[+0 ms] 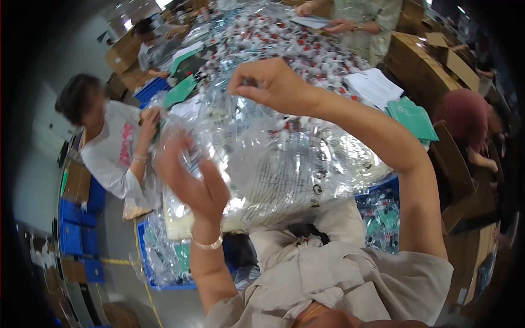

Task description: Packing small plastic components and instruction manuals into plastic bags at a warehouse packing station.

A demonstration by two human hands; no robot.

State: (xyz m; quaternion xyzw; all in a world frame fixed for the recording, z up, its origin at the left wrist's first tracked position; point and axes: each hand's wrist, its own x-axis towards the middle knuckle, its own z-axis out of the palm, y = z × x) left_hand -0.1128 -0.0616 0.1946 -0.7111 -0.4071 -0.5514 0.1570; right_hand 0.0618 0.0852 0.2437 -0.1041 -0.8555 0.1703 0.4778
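A large clear plastic bag (284,169) with dark printing spreads over the table in front of me. My right hand (270,85) is raised over the table, its thumb and fingertips closed in a pinch at the bag's thin, see-through film. Lower and to the left, my left hand (194,177) is smeared by motion. Its thumb stands off from the fingers, and crumpled film lies close by them; whether they grip it does not show. Beyond the bag lies a broad heap of small clear packets (284,38) with white and red parts.
Green booklets (413,117) and white sheets (374,87) lie at the right edge. More green booklets (180,90) are at the left. Blue bins (383,218) with bagged items stand below the table. Co-workers (115,142) surround it; cardboard boxes (421,60) stand at the right.
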